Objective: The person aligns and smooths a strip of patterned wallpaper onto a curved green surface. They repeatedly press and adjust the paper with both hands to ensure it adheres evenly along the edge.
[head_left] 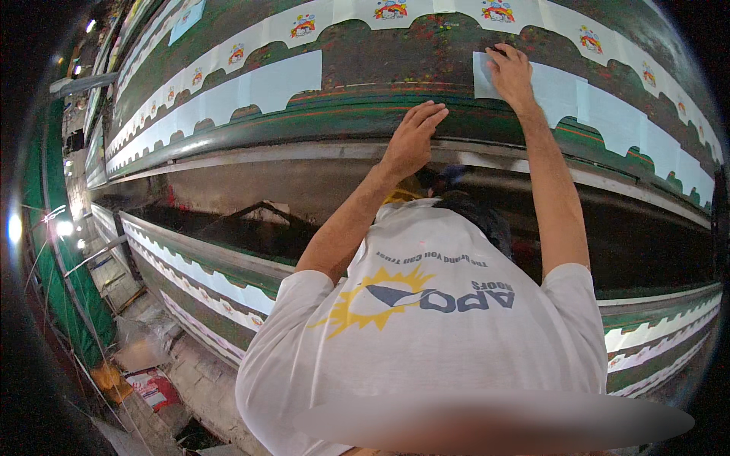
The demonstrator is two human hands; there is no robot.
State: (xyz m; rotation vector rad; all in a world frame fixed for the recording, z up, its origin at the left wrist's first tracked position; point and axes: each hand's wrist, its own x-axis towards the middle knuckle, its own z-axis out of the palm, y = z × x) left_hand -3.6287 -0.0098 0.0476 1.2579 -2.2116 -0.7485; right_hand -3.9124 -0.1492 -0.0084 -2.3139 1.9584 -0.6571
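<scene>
My right hand (512, 74) rests at the upper left corner of a pale blue cut panel (559, 85), which looks like cloth, on the long dark table (395, 64). Its bent fingers are apart and touch the panel; a dark gap shows between them. Left of it and nearer the front edge, my left hand (417, 138) hovers over or touches the green table margin, fingers stretched out and nothing visible in them. Bare dark tabletop separates this panel from another row of pale panels (266, 83) on the left. Behind them runs a row of white panels (433, 9) with small colourful cartoon prints.
A metal rail (502, 158) lines the table's front edge. A second long table (220, 262) with rows of panels lies below, past a dark gap. Green sheeting (68, 304) hangs at left, above a littered walkway (201, 365) with a red and white package (152, 389).
</scene>
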